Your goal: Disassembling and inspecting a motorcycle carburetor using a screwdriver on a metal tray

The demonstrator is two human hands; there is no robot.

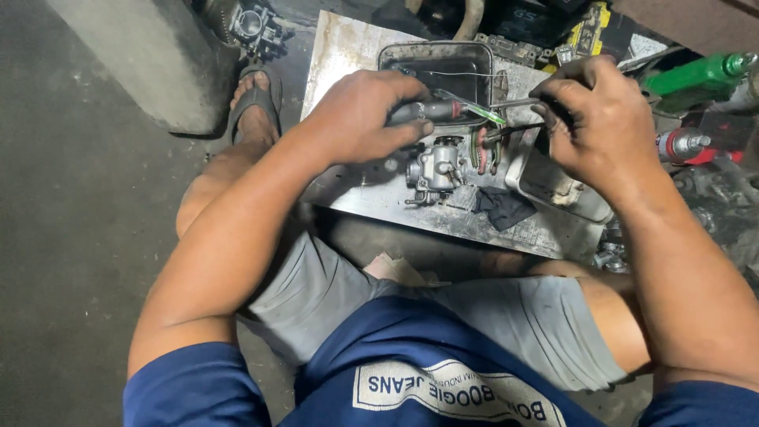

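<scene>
Just above centre frame, the left hand (360,115) has its fingers wrapped round a screwdriver (443,111), steadying its tip against a small part pinched by the right hand (605,119), over the carburetor (435,168) on the metal tabletop (348,47).

Repair workshop floor, carburettor (434,170) on greasy metal sheet (348,55), oily tray (436,62)

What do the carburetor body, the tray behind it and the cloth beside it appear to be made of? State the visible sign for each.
Carburetor body: likely cast metal, dull grey with pale glints.
Tray: probably sheet metal, dark, grimy, with a rolled rim.
Cloth: soft fabric, dark, crumpled in folds.
</scene>
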